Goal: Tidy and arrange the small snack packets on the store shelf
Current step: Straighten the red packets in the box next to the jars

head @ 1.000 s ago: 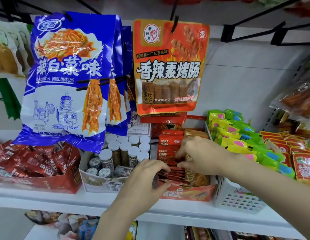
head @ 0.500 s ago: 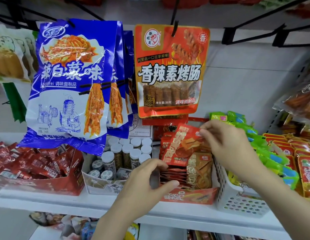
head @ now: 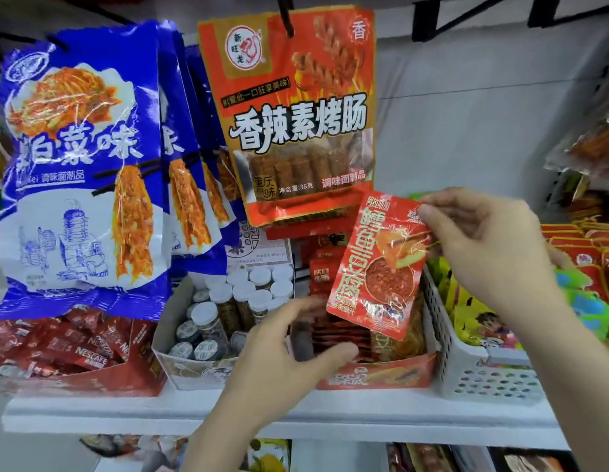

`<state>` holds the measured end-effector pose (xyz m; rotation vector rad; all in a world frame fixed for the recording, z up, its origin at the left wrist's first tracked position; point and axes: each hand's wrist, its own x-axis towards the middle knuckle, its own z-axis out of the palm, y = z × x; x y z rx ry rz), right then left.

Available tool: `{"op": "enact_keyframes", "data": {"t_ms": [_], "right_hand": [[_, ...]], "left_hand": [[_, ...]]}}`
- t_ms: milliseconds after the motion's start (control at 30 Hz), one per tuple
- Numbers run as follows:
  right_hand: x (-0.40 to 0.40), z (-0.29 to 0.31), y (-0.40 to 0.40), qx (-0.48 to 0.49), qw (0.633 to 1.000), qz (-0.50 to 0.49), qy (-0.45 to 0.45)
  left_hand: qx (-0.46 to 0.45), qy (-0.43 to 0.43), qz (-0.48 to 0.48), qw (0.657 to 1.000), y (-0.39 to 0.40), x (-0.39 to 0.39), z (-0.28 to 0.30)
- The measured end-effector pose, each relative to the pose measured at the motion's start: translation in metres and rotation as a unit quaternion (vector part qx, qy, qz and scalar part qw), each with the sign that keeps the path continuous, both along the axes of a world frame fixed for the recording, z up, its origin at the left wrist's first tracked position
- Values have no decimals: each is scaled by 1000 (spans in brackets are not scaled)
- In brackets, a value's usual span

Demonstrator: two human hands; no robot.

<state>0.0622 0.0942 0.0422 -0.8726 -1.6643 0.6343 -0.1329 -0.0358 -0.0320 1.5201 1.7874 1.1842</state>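
Right hand (head: 480,243): pinches the upper right corner of one red snack packet (head: 378,264), thumb on its face; the remaining fingers are curled behind and partly out of sight.
Packet position: lifted clear, tilted, hanging above the red display box (head: 381,373) on the white shelf (head: 126,415).
Left hand (head: 279,359): blurred; fingers and thumb spread at the front of the box against the packets stacked inside (head: 333,338); whether it grips any cannot be told.
Box contents: mostly screened by the raised packet and the left hand.
Left neighbour: open carton of white-capped jars (head: 228,301).
Right neighbour: white perforated basket (head: 473,366), its contents partly covered by the right wrist.
Overhead: orange hanging bag (head: 296,114) and blue hanging bags (head: 81,165), hooks cut off at the top.
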Motion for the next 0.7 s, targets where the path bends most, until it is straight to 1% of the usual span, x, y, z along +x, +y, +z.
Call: {"op": "enact_keyframes", "data": {"t_ms": [133, 200, 267, 433, 700], "right_hand": [[-2, -1, -2, 10, 1000, 13, -8], [-2, -1, -4, 12, 1000, 18, -9], [-1, -1, -4, 3, 1000, 21, -3], [3, -4, 0, -35, 998, 39, 23], [0, -9, 2, -45, 998, 44, 30]], "left_hand": [[86, -104, 12, 991, 4, 12, 11], [94, -157, -13, 983, 5, 19, 15], [91, -192, -18, 977, 6, 21, 16], [79, -238, -22, 968, 2, 18, 18], [68, -271, -33, 960, 0, 14, 19]]}}
